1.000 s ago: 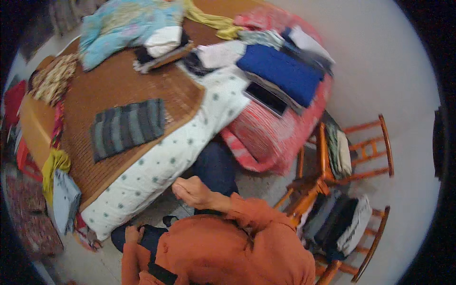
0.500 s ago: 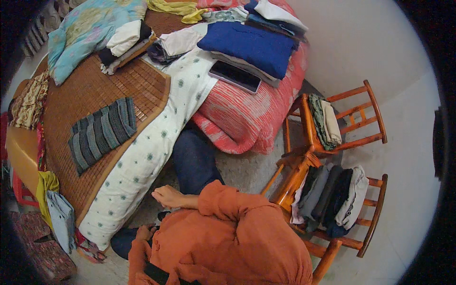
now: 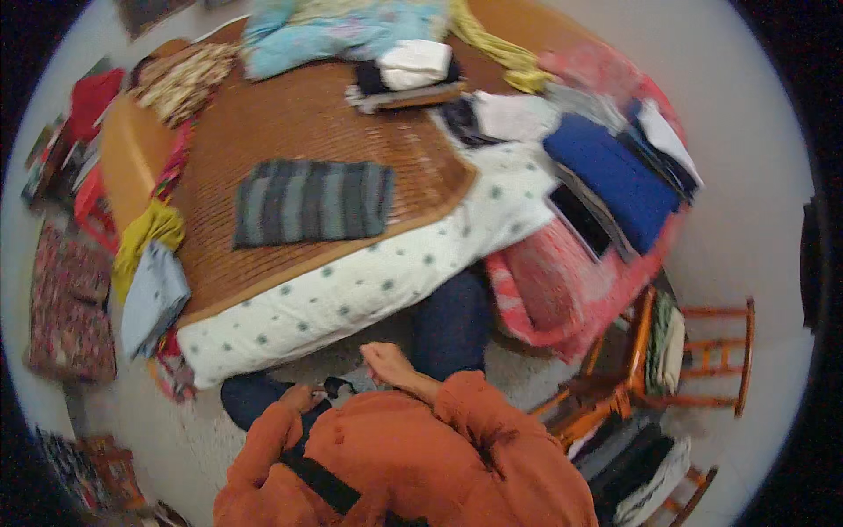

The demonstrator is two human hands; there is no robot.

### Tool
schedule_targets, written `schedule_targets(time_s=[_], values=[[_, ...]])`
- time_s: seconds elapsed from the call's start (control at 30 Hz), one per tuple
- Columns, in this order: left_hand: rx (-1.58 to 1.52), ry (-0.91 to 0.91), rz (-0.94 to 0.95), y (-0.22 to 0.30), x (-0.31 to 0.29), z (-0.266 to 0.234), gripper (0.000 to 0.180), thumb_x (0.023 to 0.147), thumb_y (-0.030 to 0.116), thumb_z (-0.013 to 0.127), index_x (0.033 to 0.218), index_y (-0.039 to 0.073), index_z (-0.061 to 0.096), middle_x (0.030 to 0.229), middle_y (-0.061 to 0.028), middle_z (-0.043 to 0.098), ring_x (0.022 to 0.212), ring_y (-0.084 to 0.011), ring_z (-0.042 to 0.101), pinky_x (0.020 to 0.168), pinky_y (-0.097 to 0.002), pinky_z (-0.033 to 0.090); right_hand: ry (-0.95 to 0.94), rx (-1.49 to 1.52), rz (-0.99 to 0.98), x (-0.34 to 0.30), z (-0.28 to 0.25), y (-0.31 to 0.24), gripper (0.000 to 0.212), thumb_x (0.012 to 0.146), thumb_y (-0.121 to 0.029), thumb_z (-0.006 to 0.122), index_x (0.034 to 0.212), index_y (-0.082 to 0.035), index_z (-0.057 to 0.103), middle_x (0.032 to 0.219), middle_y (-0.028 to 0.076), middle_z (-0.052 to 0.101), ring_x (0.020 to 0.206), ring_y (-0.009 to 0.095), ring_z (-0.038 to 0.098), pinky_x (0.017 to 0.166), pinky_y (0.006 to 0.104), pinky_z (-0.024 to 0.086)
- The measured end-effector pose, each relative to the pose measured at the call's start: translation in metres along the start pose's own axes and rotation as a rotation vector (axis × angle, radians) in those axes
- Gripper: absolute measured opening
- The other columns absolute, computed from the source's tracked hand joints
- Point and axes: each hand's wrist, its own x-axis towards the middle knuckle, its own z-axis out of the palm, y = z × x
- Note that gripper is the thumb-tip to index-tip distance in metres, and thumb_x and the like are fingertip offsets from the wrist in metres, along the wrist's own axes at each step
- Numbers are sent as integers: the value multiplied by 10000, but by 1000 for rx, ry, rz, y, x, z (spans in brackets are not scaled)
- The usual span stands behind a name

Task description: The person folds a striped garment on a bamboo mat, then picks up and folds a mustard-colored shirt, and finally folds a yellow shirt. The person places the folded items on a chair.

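Note:
My right hand (image 3: 385, 362), its fingers curled in with nothing showing in them, is in front of my body near my dark-trousered right knee. My left hand (image 3: 303, 398) lies low over my left thigh; its fingers are too blurred to read. Between the two hands is a small dark and grey thing I cannot make out. Beyond them, apart from both hands, a folded dark grey and black striped knit garment (image 3: 314, 203) rests flat on the brown woven mat (image 3: 299, 114) of the bed.
White patterned bedding (image 3: 351, 285) hangs along the bed's near edge. Folded blue clothes (image 3: 610, 180) and a phone (image 3: 580, 220) lie to the right on red bedding (image 3: 562, 299). Wooden chairs (image 3: 716, 351) holding folded clothes stand at right. A light-blue quilt (image 3: 342, 35) is at the back.
My view has swung to the left, so the bed and striped garment appear more central and the chairs lower right. Both hands keep about the same pose against my body.

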Motion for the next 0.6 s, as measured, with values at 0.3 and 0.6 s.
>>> schedule_targets(time_s=[0.3, 0.6], values=[[24, -48, -115, 7, -6, -5, 349, 824, 314, 541, 1136, 167, 594, 989, -155, 629, 913, -321, 586, 832, -405, 450, -56, -87, -62, 3, 3, 4, 362, 915, -273, 419, 690, -6, 515, 572, 69, 543, 448, 137, 513, 434, 276, 424], [-11, -45, -111, 4, 0, -1, 329, 826, 298, 528, 1121, 172, 600, 972, -162, 629, 918, -322, 589, 819, -415, 459, -40, -154, -60, 7, 3, 15, 345, 912, -276, 438, 718, -5, 525, 582, 55, 546, 467, 130, 526, 430, 271, 433]])
